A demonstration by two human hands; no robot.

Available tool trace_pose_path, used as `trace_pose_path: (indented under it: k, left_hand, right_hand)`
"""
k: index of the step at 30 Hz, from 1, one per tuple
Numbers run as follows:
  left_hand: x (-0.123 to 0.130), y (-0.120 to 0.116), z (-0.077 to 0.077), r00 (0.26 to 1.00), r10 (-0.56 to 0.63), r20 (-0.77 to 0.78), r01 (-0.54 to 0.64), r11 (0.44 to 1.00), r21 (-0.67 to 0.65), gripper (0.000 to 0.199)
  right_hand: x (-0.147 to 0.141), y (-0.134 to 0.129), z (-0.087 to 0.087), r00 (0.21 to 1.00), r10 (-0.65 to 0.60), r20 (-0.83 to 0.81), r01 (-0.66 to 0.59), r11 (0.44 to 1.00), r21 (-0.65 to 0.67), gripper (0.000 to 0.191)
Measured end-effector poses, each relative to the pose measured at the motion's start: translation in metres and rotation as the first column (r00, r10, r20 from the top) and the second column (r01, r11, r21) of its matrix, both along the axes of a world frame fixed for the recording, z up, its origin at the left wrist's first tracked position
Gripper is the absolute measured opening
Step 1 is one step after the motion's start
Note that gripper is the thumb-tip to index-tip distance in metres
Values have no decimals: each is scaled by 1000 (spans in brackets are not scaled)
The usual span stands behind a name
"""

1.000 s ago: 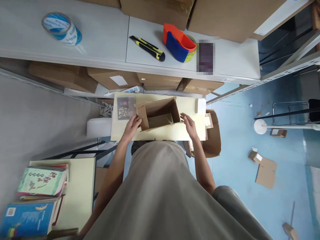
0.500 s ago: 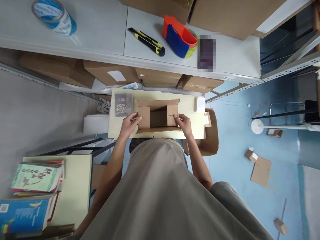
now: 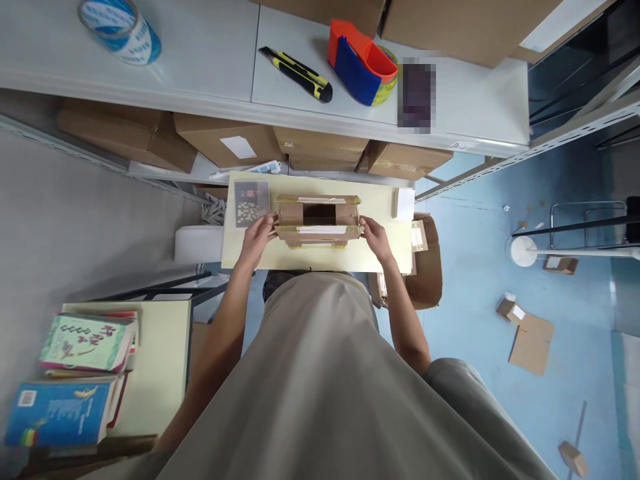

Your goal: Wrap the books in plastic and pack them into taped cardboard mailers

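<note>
A small cardboard box (image 3: 319, 232) is over the pale yellow table (image 3: 370, 257), with its top flaps partly folded inward and a dark gap between them. Strips of tape and white label show along its long flaps. My left hand (image 3: 257, 239) grips the box's left end, fingers closed at the edge. At the right end my right hand (image 3: 375, 238) holds the edge between thumb and fingers. Left of the box lies a clear plastic sleeve (image 3: 251, 203) with a dark printed item. A white box (image 3: 404, 203) sits at the table's right edge.
On the shelf (image 3: 200, 73) above are a utility knife (image 3: 299, 75), a tape dispenser (image 3: 361, 65) and a blue-and-white tape roll (image 3: 120, 32). An open carton (image 3: 427, 267) stands right of the table. Books (image 3: 60, 413) lie on a side table at lower left.
The long flaps have swung inward, narrowing the opening, and taped outer faces now show. Both hands have shifted outward to the box's ends. The whole view has shifted slightly.
</note>
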State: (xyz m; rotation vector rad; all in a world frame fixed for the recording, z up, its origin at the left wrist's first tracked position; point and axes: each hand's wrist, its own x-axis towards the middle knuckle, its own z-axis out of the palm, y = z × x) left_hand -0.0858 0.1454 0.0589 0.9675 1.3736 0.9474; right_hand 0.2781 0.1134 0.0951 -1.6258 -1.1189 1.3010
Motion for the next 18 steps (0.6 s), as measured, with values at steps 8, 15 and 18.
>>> trace_pose_path:
  k: [8, 15, 18]
  left_hand:
    - [11, 0, -5, 993, -93, -78, 102, 987, 125, 76]
    - [12, 29, -46, 918, -40, -395, 86, 991, 100, 95]
    - [8, 19, -40, 860, -66, -506, 156, 978, 137, 98]
  right_hand:
    - [-3, -6, 3, 991, 54, -123, -47, 997, 60, 81]
    - [-15, 14, -32, 998, 54, -20, -54, 998, 10, 83]
    - [-14, 12, -37, 998, 59, 15, -59, 998, 13, 81]
